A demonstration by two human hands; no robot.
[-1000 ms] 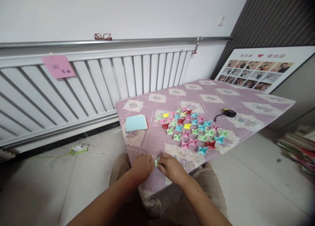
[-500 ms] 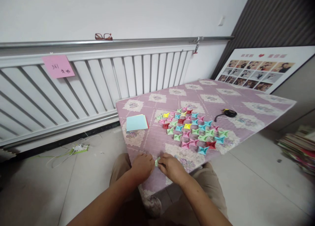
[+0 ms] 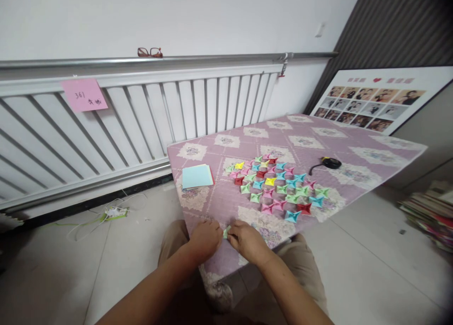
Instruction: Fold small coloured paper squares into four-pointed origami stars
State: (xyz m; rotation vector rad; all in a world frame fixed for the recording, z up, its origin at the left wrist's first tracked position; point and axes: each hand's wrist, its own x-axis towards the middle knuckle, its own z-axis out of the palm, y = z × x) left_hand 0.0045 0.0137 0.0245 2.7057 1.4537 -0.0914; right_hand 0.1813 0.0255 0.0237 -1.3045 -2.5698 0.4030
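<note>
A small piece of light green paper (image 3: 226,232) lies at the near part of the table, between my two hands. My left hand (image 3: 206,239) has its fingers curled together at the paper's left edge. On the other side, my right hand (image 3: 247,240) pinches the paper's right edge between thumb and fingers. Beyond them, several small folded paper shapes (image 3: 271,181) in green, pink, blue, red and yellow stand in rows. To the left lies a stack of square paper (image 3: 197,177) with a light blue sheet on top.
The table (image 3: 226,162) has a purple patterned cloth. A black item with a strap (image 3: 331,163) lies on its right part. Behind are a white radiator (image 3: 184,108) and glasses (image 3: 149,52) on a pipe. A photo board (image 3: 375,98) leans at the right.
</note>
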